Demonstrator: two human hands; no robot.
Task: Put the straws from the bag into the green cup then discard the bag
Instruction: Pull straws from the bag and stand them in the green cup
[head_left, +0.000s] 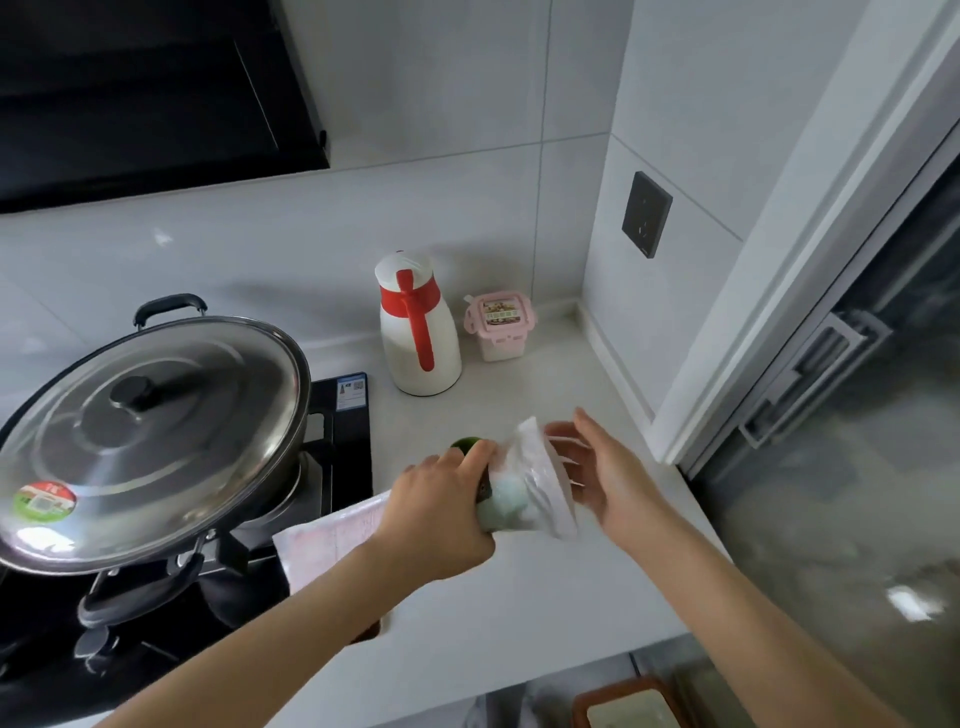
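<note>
My left hand (441, 514) is closed around the green cup (470, 447), thumb near its dark green rim. A clear plastic bag (540, 483) lies crumpled against the right side of the cup, and the cup's pale green body shows through it. I cannot tell whether my left hand also pinches the bag. On the far side of the bag my right hand (597, 467) is spread, its fingers against the plastic without closing on it. A few thin white straws (565, 442) show faintly by the bag's upper edge, next to my right fingers.
A white thermos jug with a red handle (418, 332) and a small pink lidded box (500, 325) stand at the back of the counter (519, 597). A lidded steel wok (150, 436) sits on the stove at left. A white-pink packet (332, 535) lies under my left wrist. A glass door (831, 441) is at right.
</note>
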